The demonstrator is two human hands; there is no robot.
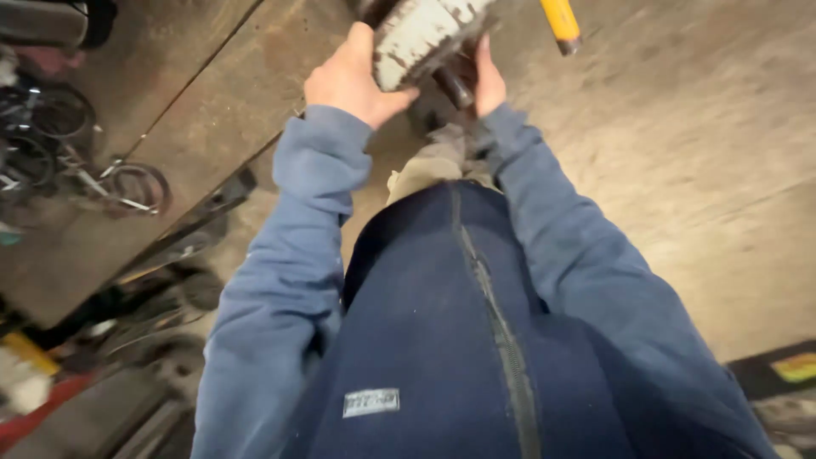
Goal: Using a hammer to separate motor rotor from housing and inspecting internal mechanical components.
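A: What do the two hands have hold of?

B: A heavy-looking metal part point(421, 34) with chipped white paint, at the far middle of the view, held out over the concrete floor point(680, 153). The left hand point(348, 81) is clasped on its left side, thumb pressed against the near painted face. The other fingers curl behind it, so I cannot tell how tightly they close.

A: And the right hand?

B: The right hand point(486, 81) is on the right side of the same part, next to a dark round stub point(455, 87) that sticks out from under it. The fingers wrap up and around, closed on the part, though their tips are hidden.

A: Anything else close by?

B: A yellow handle point(559, 21) with a dark tip slants down from the far edge, just right of the part. I cannot tell whether it touches it or the right hand.

A: What lies nearer?

B: Both blue sleeves point(280, 280) run back to a dark blue zipped jacket point(442, 340) that fills the near middle. Between the forearms, a bit of tan trouser leg point(433, 166) shows.

A: And off to the left?

B: Bicycle wheels point(136, 187) and frames lie far left on the floor, blurred. Near left there is dark clutter, a red bar point(38, 416) and something yellow point(25, 350), too smeared to name.
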